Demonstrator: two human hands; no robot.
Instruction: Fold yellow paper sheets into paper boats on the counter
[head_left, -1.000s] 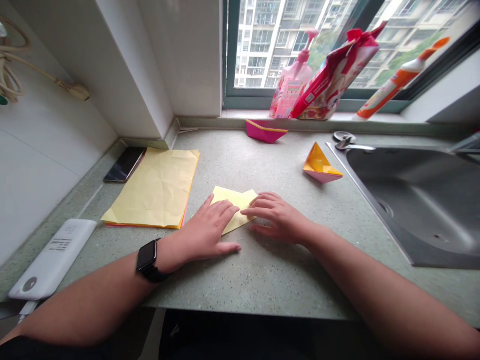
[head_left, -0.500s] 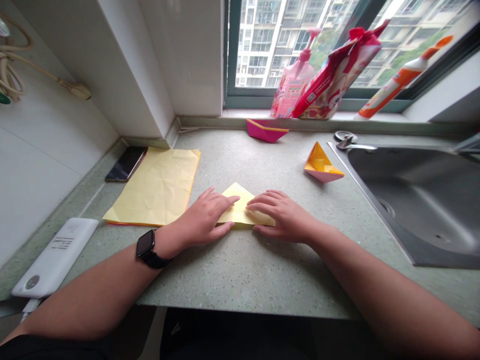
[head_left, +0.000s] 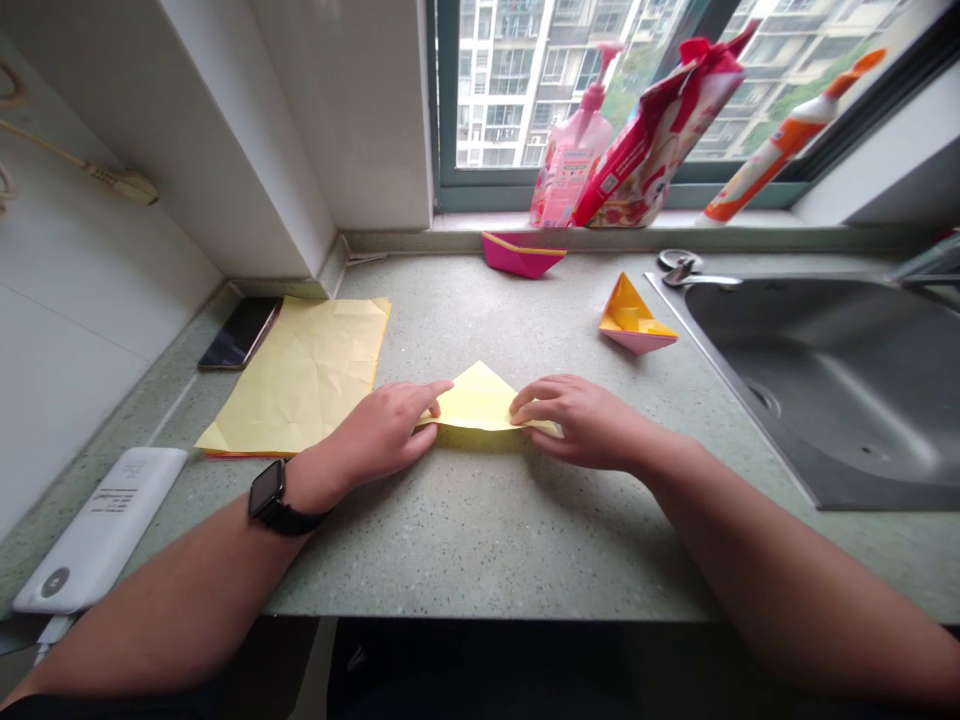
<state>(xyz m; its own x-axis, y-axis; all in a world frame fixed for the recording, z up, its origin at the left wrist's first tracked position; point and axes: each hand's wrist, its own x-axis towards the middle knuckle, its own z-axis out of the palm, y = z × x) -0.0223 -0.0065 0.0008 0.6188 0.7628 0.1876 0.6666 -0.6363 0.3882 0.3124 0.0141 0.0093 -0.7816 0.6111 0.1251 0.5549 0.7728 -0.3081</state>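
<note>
A folded sheet of yellow paper (head_left: 478, 398) lies between my hands, its pointed corner facing the window and its near edge lifted slightly off the counter. My left hand (head_left: 394, 418) pinches the left end of the paper between thumb and fingers. At the right end, my right hand (head_left: 574, 418) grips the paper the same way, with a bit of it showing under the fingers. A stack of yellow paper (head_left: 304, 375) lies to the left of my left hand. Farther back sit a magenta paper boat (head_left: 523, 257) and an orange-and-pink paper boat (head_left: 637, 322).
A phone (head_left: 238, 332) and a white power bank (head_left: 101, 530) lie on the left of the speckled counter (head_left: 480, 540). The steel sink (head_left: 840, 380) is at the right. On the windowsill stand a pink pump bottle (head_left: 571, 160), a red bag (head_left: 652, 150) and an orange-and-white bottle (head_left: 787, 145).
My hands have moved apart to the paper's two ends and closed on them. The paper's near edge has risen a little. The view has shifted slightly.
</note>
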